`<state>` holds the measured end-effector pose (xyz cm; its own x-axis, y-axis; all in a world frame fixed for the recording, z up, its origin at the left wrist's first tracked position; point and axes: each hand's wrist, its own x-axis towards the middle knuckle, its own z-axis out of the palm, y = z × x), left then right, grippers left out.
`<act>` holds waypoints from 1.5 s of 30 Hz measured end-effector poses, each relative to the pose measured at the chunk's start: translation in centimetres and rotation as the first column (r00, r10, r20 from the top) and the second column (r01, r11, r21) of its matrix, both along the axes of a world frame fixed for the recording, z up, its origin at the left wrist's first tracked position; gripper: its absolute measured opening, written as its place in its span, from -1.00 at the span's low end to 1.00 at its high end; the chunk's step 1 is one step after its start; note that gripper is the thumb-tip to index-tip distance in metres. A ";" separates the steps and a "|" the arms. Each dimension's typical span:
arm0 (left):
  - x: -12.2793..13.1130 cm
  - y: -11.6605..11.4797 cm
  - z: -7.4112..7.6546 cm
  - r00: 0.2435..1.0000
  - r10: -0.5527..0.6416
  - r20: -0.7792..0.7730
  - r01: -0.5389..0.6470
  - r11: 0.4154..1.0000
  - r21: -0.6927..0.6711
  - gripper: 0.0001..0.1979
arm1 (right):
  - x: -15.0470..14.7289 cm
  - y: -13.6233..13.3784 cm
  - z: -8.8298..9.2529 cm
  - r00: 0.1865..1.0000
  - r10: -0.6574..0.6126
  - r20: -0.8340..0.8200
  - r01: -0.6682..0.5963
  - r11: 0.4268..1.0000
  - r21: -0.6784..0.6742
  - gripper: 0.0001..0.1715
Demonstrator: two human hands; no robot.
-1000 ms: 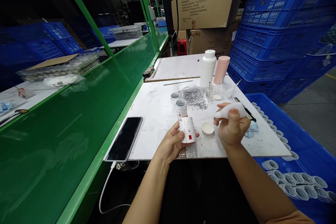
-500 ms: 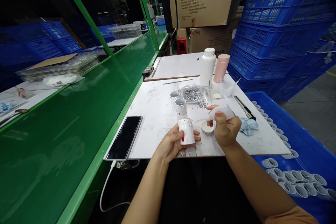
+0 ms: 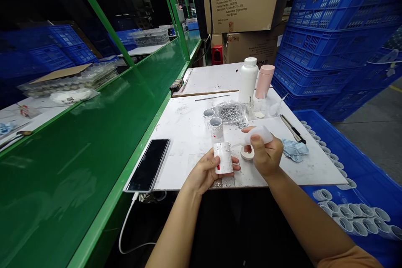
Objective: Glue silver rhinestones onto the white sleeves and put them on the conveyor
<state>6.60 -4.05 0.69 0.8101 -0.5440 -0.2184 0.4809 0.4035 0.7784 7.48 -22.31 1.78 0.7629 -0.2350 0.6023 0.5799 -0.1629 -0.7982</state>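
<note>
My left hand (image 3: 205,169) is closed around a white cylinder (image 3: 223,158) with a red mark, held near the table's front edge. In my right hand (image 3: 266,155) is a translucent white squeeze bottle (image 3: 261,135), tilted so its thin nozzle points left, by the cylinder's upper right edge. Whether the tip touches the cylinder I cannot tell. Below the bottle lies a small round white dish (image 3: 247,153), partly hidden by my fingers. Two more white cylinders (image 3: 216,127) stand behind the held one, beside an open plastic bag of small metal parts (image 3: 231,112).
A phone (image 3: 149,165) on a cable lies at left. A white bottle (image 3: 248,80) and a pink tumbler (image 3: 265,82) stand at the back. A utility knife (image 3: 292,129) and a blue cloth (image 3: 295,150) lie at right. A blue bin (image 3: 361,176) beside the table holds several cylinders.
My right hand has moved left with the squeeze bottle, bringing the nozzle close to the white cylinder. My left hand holds the cylinder nearly still.
</note>
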 end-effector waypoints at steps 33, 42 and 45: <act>-0.2 -0.9 0.3 0.947 0.308 0.087 -0.311 0.950 0.030 -0.20 | 9.1 -12.3 -4.8 0.923 -0.102 -0.370 -0.028 0.944 -0.329 -0.77; -0.4 -1.0 0.4 0.950 0.298 0.090 -0.302 0.953 0.029 -0.15 | 5.2 -10.5 -0.5 0.857 -0.447 0.256 0.515 0.759 -0.398 -0.75; -0.3 -1.0 0.3 0.949 0.303 0.087 -0.307 0.951 0.031 -0.13 | 5.4 -7.8 1.2 0.985 -0.158 0.067 0.161 0.717 -0.678 -0.85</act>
